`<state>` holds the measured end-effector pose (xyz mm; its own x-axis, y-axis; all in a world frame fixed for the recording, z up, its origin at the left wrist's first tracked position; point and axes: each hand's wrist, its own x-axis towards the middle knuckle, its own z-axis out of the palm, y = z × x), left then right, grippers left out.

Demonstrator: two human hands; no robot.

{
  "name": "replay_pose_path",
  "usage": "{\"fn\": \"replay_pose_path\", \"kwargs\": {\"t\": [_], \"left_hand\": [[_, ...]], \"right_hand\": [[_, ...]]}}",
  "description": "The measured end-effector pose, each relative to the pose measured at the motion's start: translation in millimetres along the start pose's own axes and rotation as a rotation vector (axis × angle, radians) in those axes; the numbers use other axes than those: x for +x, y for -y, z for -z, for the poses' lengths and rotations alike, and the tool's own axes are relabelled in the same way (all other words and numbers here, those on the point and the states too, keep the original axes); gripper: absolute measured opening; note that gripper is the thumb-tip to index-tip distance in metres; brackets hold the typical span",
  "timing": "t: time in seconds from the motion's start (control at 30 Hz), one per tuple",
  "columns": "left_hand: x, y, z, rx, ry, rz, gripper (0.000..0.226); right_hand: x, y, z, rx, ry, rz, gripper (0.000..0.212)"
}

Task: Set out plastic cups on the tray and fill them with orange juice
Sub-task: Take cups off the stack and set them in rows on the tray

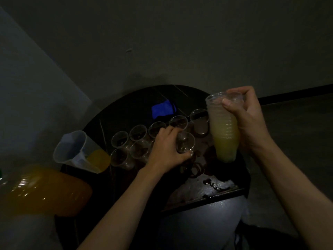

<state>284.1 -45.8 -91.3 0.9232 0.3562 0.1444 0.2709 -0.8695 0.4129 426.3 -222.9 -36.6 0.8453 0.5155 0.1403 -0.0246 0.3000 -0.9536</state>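
Several clear plastic cups (pixel 137 132) stand in two rows on a dark tray (pixel 207 192) on a round black table. My left hand (pixel 166 150) grips one clear cup (pixel 185 143) at the right end of the near row, low over the tray. My right hand (pixel 247 121) holds a tall stack of nested cups (pixel 224 130) upright above the tray's right side, thumb on the top rim. A plastic jug (pixel 77 150) with some orange juice stands left of the cups. A large orange juice bottle (pixel 43 190) lies at the near left.
A blue object (pixel 162 109) lies at the back of the table (pixel 126 109). Wet ring marks and small spills (pixel 195 170) cover the tray's near part. A wall rises close behind the table. The scene is dim.
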Motion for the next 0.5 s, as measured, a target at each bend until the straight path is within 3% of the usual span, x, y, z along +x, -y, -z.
{"fn": "replay_pose_path", "kwargs": {"t": [0.5], "left_hand": [[1, 9, -17, 0.017, -0.101, 0.049, 0.054]], "right_hand": [[1, -3, 1, 0.004, -0.011, 0.006, 0.043]]}}
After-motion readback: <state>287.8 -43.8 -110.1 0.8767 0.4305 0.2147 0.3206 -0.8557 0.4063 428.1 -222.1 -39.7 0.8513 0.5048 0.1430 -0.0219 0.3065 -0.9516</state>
